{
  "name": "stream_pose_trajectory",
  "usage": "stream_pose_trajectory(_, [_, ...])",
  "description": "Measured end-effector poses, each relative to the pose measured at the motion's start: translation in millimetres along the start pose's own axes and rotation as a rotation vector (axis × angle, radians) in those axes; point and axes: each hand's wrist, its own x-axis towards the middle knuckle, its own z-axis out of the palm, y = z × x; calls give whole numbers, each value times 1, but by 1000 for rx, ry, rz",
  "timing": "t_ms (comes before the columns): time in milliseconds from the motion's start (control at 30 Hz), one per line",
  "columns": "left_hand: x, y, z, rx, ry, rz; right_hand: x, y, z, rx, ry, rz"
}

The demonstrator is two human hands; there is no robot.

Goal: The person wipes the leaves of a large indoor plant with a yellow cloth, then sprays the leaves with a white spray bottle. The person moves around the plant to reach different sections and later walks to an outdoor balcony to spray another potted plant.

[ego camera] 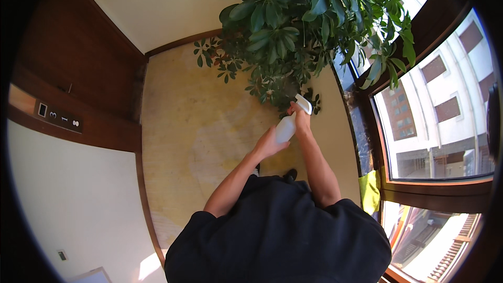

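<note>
Both of my hands are on a white plastic spray bottle (286, 129), which is tilted with its head towards a leafy potted-type plant (275, 35). My right hand (301, 117) grips the bottle's neck, fingers at the trigger below the white spray head (304, 104). Around the lower body of the bottle, my left hand (270, 141) supports it from the side. The plant has glossy green leaves in umbrella-like clusters; its lower leaves are close to the nozzle. Foliage hides its base.
Along the right runs a dark stone windowsill (359, 125) with a yellow-green cloth (369, 192) on it, beside wood-framed windows (436, 114). A dark wooden door (86, 27) and a white wall (78, 181) stand at left. The floor (177, 125) is yellowish and worn.
</note>
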Motion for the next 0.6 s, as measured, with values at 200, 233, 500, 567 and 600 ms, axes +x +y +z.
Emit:
stream_pose_trajectory(200, [16, -4, 7, -34, -140, -85, 0, 0, -5, 53, 110, 33])
stream_pose_trajectory(233, [17, -6, 12, -20, -132, -69, 4, 8, -15, 12, 78, 16])
stream_pose_trajectory(500, [23, -4, 28, 53, -188, -78, 3, 23, -37, 42, 202, -13])
stream_pose_trajectory(567, [27, -15, 44, 40, -169, -9, 6, 24, -50, 10, 153, 1])
stream_pose_trajectory(600, [27, -10, 46, 35, -166, 27, 6, 28, -56, 8, 174, 15])
